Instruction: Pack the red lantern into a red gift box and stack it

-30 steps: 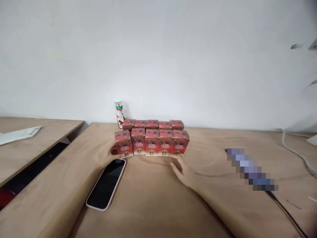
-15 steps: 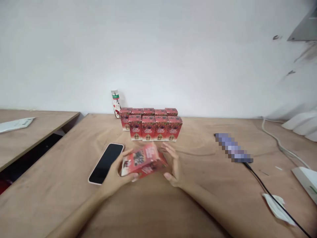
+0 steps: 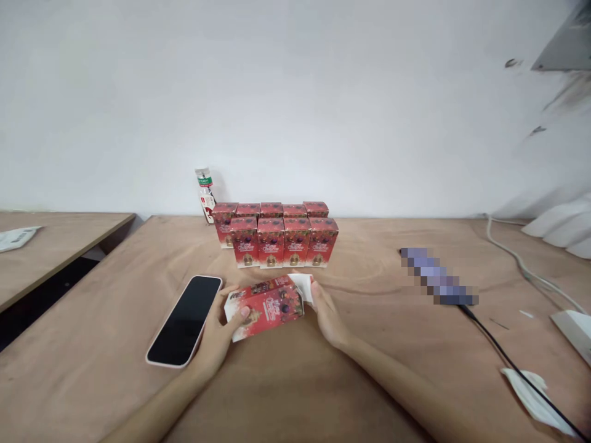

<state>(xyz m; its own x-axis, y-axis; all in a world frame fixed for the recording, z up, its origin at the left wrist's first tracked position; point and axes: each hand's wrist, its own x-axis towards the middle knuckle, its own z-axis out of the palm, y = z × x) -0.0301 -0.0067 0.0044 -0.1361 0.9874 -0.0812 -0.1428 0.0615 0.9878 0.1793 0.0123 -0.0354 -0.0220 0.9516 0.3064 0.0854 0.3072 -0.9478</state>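
A red Christmas-printed cardboard box (image 3: 272, 311) lies tilted on its side in my left hand (image 3: 219, 326), whose thumb presses on the front panel. At the box's right end a white flap (image 3: 302, 286) sticks out. My right hand (image 3: 327, 312) has its fingers closed at that flap, pinching its outer edge. Just beyond, several matching red boxes (image 3: 284, 243) stand upright in two rows, their lids shut. The inside of the held box is hidden from view.
Left of my hand lies a black-screened phone (image 3: 182, 323). A clear bottle (image 3: 204, 194) stands by the wall. To the right are a blurred-out device (image 3: 436, 277) on a black cable (image 3: 503, 363), a white tissue (image 3: 535, 394) and a pale cable (image 3: 521, 264).
The box has turned, so its printed front faces me and its white end flap sticks out. My right hand has gone from open beside the box to closed on the flap.
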